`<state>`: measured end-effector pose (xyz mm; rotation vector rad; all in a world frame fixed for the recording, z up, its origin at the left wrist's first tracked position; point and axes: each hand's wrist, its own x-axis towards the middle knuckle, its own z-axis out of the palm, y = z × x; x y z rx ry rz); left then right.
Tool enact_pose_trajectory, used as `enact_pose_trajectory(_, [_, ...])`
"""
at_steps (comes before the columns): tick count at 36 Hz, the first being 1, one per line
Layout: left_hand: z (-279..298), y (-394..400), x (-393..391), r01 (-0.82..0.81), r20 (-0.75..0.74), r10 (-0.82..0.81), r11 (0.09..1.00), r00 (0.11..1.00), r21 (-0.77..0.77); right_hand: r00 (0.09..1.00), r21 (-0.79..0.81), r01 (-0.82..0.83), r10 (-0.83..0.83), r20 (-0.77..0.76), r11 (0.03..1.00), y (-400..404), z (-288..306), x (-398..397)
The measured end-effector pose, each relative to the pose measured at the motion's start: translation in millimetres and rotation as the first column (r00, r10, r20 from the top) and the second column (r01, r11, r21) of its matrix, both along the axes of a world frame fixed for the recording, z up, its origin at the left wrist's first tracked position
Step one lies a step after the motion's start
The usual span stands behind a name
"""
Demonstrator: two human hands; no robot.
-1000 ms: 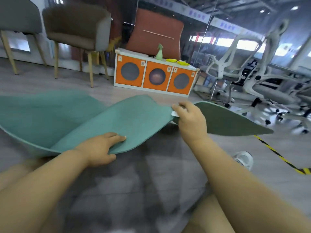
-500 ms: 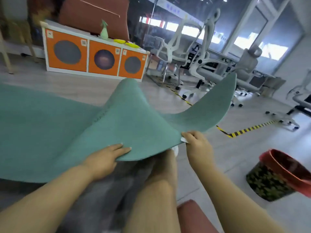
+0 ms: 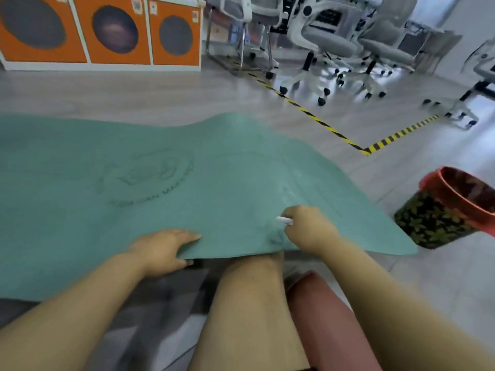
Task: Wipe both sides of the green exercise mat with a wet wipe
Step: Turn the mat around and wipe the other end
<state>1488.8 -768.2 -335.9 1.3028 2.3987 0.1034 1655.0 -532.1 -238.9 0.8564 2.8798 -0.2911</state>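
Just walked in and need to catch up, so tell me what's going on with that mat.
A person is holding a green exercise mat spread flat across the floor and over their knees. The left hand grips its near edge, thumb underneath. The right hand rests on the mat, pinching a small white wet wipe. The side with the printed logo faces up. A red-rimmed bin stands to the right.

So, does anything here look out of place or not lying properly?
Only the green mat: it does not lie flat. Its near edge is draped over the person's knee, and the far edge bulges upward. Nothing looks spilled or damaged.
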Motion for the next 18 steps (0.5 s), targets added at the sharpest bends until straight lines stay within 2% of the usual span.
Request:
enact_pose_trajectory(5, [-14.4, -41.8, -15.3, -0.051, -0.007, 0.05, 0.996, 0.999, -0.071, 0.987, -0.066, -0.156, 0.153, -0.045, 0.986, -36.1, -30.7, -48.4])
enact_pose_trajectory(11, [-14.1, -115.7, -38.3, -0.179, -0.085, 0.166, 0.969, 0.982, -0.17, 0.908, -0.101, -0.414, 0.418, 0.025, 0.905, -102.4, -63.2, -88.8])
enact_pose_trajectory(16, [-10.5, -154.7, -61.0, -0.227, -0.183, 0.19, 0.952, 0.964, -0.205, 0.81, -0.029, -0.57, 0.568, 0.142, 0.821, -131.0, -78.0, -101.4])
enact_pose_trajectory(18, [-7.9, -161.7, -69.8, -0.255, -0.192, 0.219, 0.948, 0.957, -0.191, 0.797, 0.017, -0.595, 0.587, 0.141, 0.804, -134.0, -81.3, -103.1])
